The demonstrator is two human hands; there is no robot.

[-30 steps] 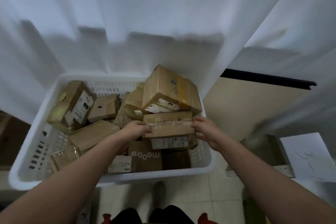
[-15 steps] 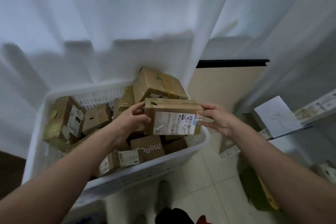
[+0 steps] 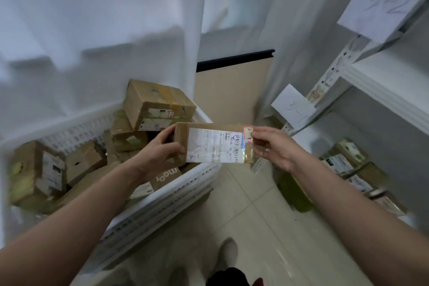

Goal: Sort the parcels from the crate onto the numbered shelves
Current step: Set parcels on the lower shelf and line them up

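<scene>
I hold a flat brown cardboard parcel [image 3: 214, 143] with a white shipping label facing me, above the right rim of the white plastic crate [image 3: 162, 202]. My left hand [image 3: 160, 148] grips its left end and my right hand [image 3: 275, 146] pinches its right end. A small tag with handwritten digits sits at the label's top right corner. Several more brown parcels [image 3: 155, 104] are piled in the crate at the left. White metal shelves [image 3: 380, 86] stand at the right, with paper number sheets [image 3: 293, 104] hanging from their edges.
White curtains [image 3: 104, 18] hang behind the crate. Several parcels [image 3: 352, 165] lie on a low shelf at the right. A green object [image 3: 294, 190] rests on the tiled floor below the shelves. My feet show at the bottom edge.
Both hands have lifted the parcel out of the crate and carried it rightward over the rim, with its label turned toward me. The view has swung right, bringing the shelves into sight.
</scene>
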